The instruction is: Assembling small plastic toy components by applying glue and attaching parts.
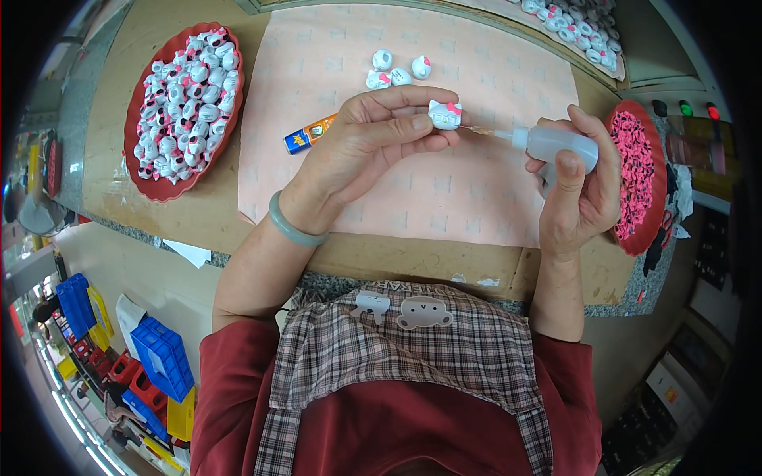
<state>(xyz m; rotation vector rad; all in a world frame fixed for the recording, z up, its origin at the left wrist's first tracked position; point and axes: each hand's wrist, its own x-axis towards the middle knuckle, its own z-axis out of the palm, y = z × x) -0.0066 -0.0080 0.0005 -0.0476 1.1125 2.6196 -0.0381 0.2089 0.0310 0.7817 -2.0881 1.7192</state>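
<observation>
Between the thumb and fingers of my left hand is a small white cat-shaped head with a pink bow. My right hand grips a translucent white squeeze bottle lying almost level. Its thin needle tip points left and reaches the cat head's right side; whether it touches I cannot tell. Beyond my left hand, several similar white heads rest in a loose group on the pink sheet. A blue and orange packet lies partly behind my left wrist.
To the left stands a red scalloped tray heaped with white cat heads. At the right, another red tray holds many small pink pieces. More white pieces fill a container at the far right. Blue crates stand on the floor at lower left.
</observation>
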